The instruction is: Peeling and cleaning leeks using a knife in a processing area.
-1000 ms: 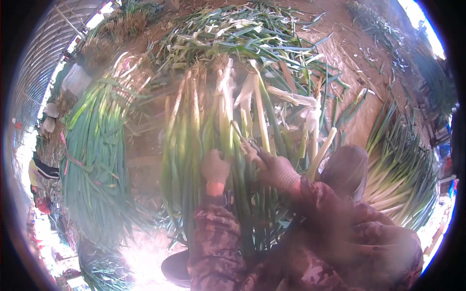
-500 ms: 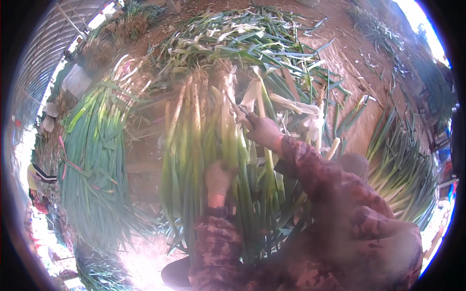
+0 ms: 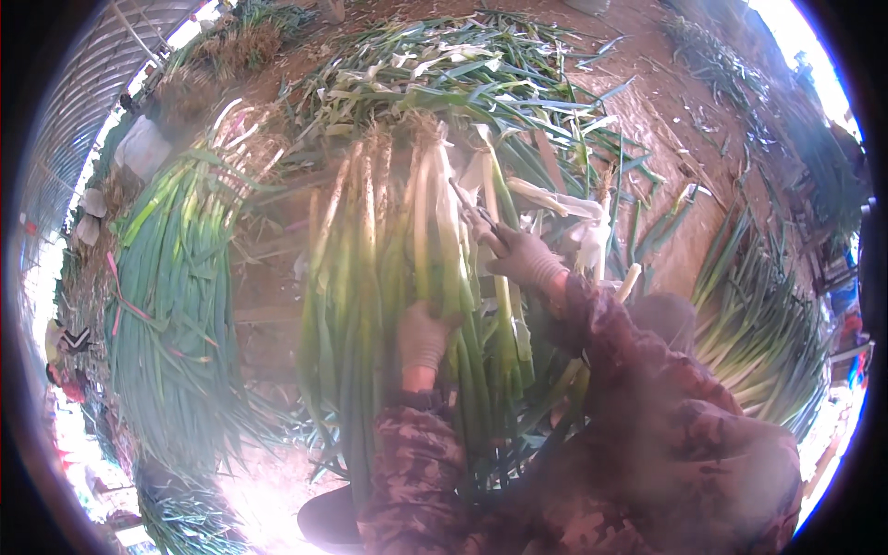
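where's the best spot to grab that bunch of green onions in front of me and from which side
Probably around the middle of the bunch of green onions, where the pale stalks turn green, near the left hand. The stalks lie side by side, running away from the person with roots at the far end, so come from above and wrap across them. The right hand works at the white stalks.

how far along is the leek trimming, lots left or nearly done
Done, it seems: a tidy bundle of leeks lies at the left, another bundle at the right, and stripped leaves litter the ground beyond. In hand: the left hand steadies the middle row of leeks while the right hand works a thin tool at one stalk. Left: most of that row, how much unclear.
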Available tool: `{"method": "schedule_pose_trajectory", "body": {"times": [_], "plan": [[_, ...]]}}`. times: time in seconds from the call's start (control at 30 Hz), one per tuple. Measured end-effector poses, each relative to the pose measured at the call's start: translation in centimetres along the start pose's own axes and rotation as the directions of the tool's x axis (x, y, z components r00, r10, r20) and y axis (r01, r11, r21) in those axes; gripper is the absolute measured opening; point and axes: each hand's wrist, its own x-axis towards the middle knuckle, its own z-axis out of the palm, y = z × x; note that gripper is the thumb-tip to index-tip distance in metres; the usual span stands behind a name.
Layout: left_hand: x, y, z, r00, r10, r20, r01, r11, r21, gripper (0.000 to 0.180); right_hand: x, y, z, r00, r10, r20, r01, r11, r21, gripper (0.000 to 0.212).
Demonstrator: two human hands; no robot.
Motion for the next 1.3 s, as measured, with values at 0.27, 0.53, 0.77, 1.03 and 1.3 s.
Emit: {"method": "schedule_pose_trajectory", "body": {"times": [0.27, 0.53, 0.77, 1.03, 1.3], "plan": [[-1.4, -0.4, 1.4, 0.995, 0.075, 0.059, -0.078, 0.995, 0.056, 0.042, -8.1, 1.5, 0.1, 0.993, 0.029, 0.114, -0.054, 0.973, 0.222, 0.073], [-5.3, 1.4, 4.0, 0.986, 0.062, -0.157, -0.054, 0.997, 0.054, 0.032, -13.3, -0.1, 1.0, 0.954, -0.058, 0.293, 0.044, 0.998, 0.055, 0.066], [0.3, -2.5, 1.6, 0.892, 0.353, -0.283, -0.137, 0.806, 0.576, 0.031, -14.5, -2.1, 1.2, 0.950, -0.100, 0.295, 0.105, 0.995, 0.000, 0.066], [0.3, 0.1, 5.7, 0.997, 0.072, 0.021, -0.074, 0.908, 0.412, 0.041, -9.2, 1.4, 0.4, 0.995, 0.042, 0.093, -0.057, 0.986, 0.159, 0.069], [-4.7, -0.7, 5.7, 0.915, 0.402, 0.029, -0.372, 0.817, 0.440, 0.037, -10.9, 1.2, 4.9, 0.971, -0.184, 0.151, 0.171, 0.981, 0.093, 0.062]]}}
